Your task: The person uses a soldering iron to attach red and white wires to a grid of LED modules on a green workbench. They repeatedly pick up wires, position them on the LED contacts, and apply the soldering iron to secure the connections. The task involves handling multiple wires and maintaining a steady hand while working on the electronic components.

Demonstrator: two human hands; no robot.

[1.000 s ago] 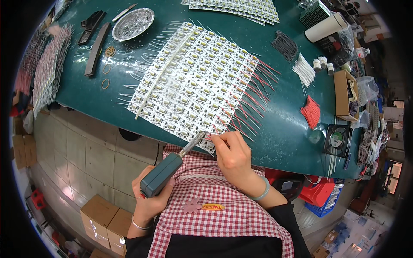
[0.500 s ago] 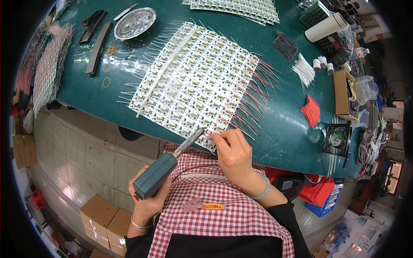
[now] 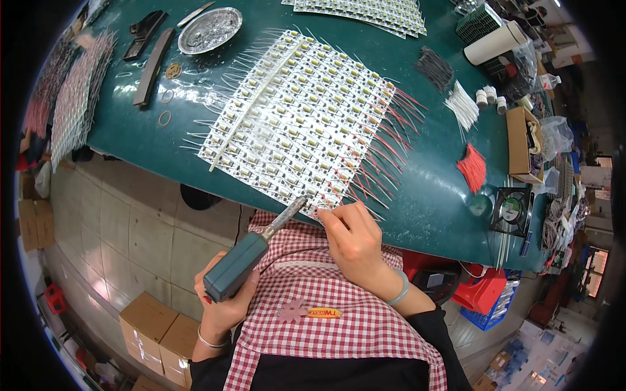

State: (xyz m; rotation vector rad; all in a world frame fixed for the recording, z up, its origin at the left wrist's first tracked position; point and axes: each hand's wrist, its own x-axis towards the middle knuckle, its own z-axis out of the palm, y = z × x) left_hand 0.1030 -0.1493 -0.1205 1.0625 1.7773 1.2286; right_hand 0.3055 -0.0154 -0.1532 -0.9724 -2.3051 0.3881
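Observation:
My left hand [image 3: 225,293] is wrapped round the dark green handle of a soldering iron [image 3: 236,268]. The iron's tip rests at or just above the near corner of a white circuit board panel [image 3: 274,124] covered with rows of small yellowish parts. Beside the tip, the thumb and fingers of my right hand [image 3: 355,238] are pinched together at the panel's near edge, on what looks like a thin red wire [image 3: 317,211]; most of it is hidden. Red and white wires [image 3: 381,159] stick out along the panel's right side. A pale strip [image 3: 251,107] lies across its left part.
Bundles of black [image 3: 433,68], white [image 3: 462,107] and red wires [image 3: 471,167] lie to the right. A small fan [image 3: 510,210] and a cardboard box [image 3: 521,146] stand beyond. At the far left are a metal dish [image 3: 210,31] and a dark bar [image 3: 153,68]. More panels [image 3: 365,14] lie behind.
The iron's tip has shifted slightly left and down at the panel's near corner. My right fingers stay pinched and have moved only a little. The whole view has shifted slightly.

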